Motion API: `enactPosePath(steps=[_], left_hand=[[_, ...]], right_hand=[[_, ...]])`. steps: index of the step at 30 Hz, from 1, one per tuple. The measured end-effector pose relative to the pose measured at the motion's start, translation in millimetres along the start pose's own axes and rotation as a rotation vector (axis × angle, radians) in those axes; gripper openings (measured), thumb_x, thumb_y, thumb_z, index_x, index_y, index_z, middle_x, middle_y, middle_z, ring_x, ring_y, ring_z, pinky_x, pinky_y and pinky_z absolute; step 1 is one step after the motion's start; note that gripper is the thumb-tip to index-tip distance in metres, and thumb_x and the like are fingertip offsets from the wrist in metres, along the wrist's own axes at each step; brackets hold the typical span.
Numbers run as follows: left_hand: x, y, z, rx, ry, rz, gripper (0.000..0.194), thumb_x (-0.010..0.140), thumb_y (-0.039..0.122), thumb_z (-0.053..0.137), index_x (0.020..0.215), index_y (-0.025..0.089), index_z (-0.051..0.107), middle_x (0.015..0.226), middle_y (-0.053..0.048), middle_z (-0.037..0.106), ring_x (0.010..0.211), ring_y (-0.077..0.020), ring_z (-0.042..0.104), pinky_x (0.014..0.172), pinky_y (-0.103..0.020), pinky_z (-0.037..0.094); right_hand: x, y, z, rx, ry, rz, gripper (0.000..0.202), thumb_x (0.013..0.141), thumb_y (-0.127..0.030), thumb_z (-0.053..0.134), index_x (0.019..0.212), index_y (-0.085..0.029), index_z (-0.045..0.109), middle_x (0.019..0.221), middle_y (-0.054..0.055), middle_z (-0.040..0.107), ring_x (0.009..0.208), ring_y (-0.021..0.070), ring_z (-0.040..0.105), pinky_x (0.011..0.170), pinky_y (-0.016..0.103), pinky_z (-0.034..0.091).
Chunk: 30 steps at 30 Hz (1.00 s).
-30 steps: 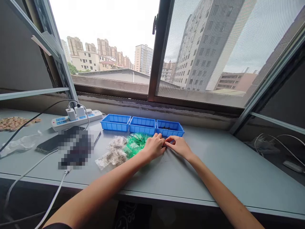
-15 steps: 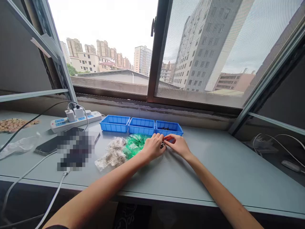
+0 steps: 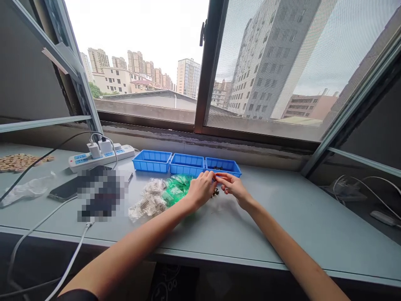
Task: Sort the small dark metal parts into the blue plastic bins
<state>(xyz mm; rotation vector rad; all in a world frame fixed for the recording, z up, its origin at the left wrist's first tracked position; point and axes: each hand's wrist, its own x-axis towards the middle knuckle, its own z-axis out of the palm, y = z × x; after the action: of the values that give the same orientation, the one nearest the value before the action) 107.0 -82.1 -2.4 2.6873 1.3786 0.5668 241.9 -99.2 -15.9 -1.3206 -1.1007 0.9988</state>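
My left hand (image 3: pixel 202 187) and my right hand (image 3: pixel 233 187) meet fingertip to fingertip just in front of the right blue bin (image 3: pixel 233 170). Both are closed in a pinch; whatever sits between the fingertips is too small and covered to name. Under the fingers, a few small dark and brass-coloured pieces (image 3: pixel 215 192) lie on the grey table (image 3: pixel 282 217). Green plastic bags (image 3: pixel 177 188) are bunched to the left, partly behind my left hand. Beside them is a heap of small clear bags (image 3: pixel 150 200) with pieces inside. Some dark pieces (image 3: pixel 217 168) rest in the right bin.
Two more blue bins, the middle bin (image 3: pixel 187 170) and the left bin (image 3: pixel 152 167), stand in the same row. At left are a power strip (image 3: pixel 122 153) with plugs, a black phone (image 3: pixel 67 188), a blurred-out device, cables, and flat wooden pieces (image 3: pixel 23 162). The window is behind.
My hands have risen slightly toward the right bin, and the fingers of my right hand have shifted. Small pieces beneath them now show more.
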Motion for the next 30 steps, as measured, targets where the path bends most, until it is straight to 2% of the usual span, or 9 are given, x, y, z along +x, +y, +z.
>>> enactPosePath(steps=[4, 10, 18, 21, 25, 30], left_hand=[[0.1, -0.6, 0.3, -0.069, 0.060, 0.003, 0.021, 0.094, 0.033, 0.034, 0.106, 0.021, 0.047, 0.102, -0.003, 0.059, 0.097, -0.0165, 0.056, 0.066, -0.024, 0.043], [-1.1, -0.5, 0.4, -0.160, 0.168, 0.013, 0.025, 0.096, 0.028, 0.028, 0.112, 0.024, 0.047, 0.108, -0.001, 0.058, 0.096, -0.0146, 0.057, 0.062, -0.021, 0.042], [-0.6, -3.2, -6.2, -0.127, 0.158, 0.014, 0.024, 0.091, 0.041, 0.041, 0.101, 0.025, 0.056, 0.098, -0.001, 0.057, 0.085, -0.0149, 0.059, 0.062, -0.022, 0.043], [-1.3, -2.7, -5.0, -0.118, 0.143, 0.024, 0.024, 0.090, 0.041, 0.042, 0.097, 0.024, 0.057, 0.100, -0.001, 0.056, 0.086, -0.0152, 0.059, 0.063, -0.022, 0.044], [-1.7, -1.8, -4.0, -0.129, 0.157, 0.019, 0.023, 0.091, 0.038, 0.040, 0.100, 0.023, 0.055, 0.104, -0.002, 0.055, 0.087, -0.0152, 0.059, 0.063, -0.022, 0.044], [-1.3, -1.6, -2.7, -0.113, 0.174, 0.029, 0.025, 0.095, 0.033, 0.032, 0.106, 0.023, 0.052, 0.105, -0.001, 0.056, 0.087, -0.0147, 0.060, 0.060, -0.022, 0.043]], right_hand=[[-0.2, -0.3, -1.8, 0.126, 0.022, 0.036, 0.037, 0.057, -0.039, 0.071, 0.089, -0.021, 0.066, 0.073, -0.002, 0.062, 0.047, 0.0052, 0.043, 0.041, 0.018, 0.031], [-3.9, -3.6, -1.9, 0.228, -0.051, 0.083, 0.043, 0.056, -0.037, 0.074, 0.096, -0.024, 0.064, 0.078, -0.001, 0.060, 0.050, 0.0058, 0.042, 0.042, 0.019, 0.031], [-4.1, -0.4, 1.1, 0.196, 0.015, -0.044, 0.044, 0.057, -0.043, 0.073, 0.093, -0.022, 0.061, 0.068, -0.005, 0.053, 0.046, 0.0046, 0.035, 0.040, 0.019, 0.026], [-4.7, -0.7, 2.9, 0.201, 0.029, -0.033, 0.044, 0.055, -0.043, 0.074, 0.091, -0.021, 0.061, 0.065, -0.006, 0.052, 0.046, 0.0040, 0.033, 0.040, 0.019, 0.025], [-5.2, -4.0, 4.2, 0.217, 0.075, -0.014, 0.049, 0.049, -0.042, 0.078, 0.088, -0.020, 0.060, 0.059, -0.007, 0.049, 0.046, 0.0034, 0.032, 0.040, 0.018, 0.022], [-7.3, -7.2, 2.6, 0.245, -0.017, 0.040, 0.056, 0.046, -0.043, 0.080, 0.092, -0.020, 0.060, 0.056, -0.009, 0.045, 0.045, 0.0030, 0.030, 0.040, 0.018, 0.020]])
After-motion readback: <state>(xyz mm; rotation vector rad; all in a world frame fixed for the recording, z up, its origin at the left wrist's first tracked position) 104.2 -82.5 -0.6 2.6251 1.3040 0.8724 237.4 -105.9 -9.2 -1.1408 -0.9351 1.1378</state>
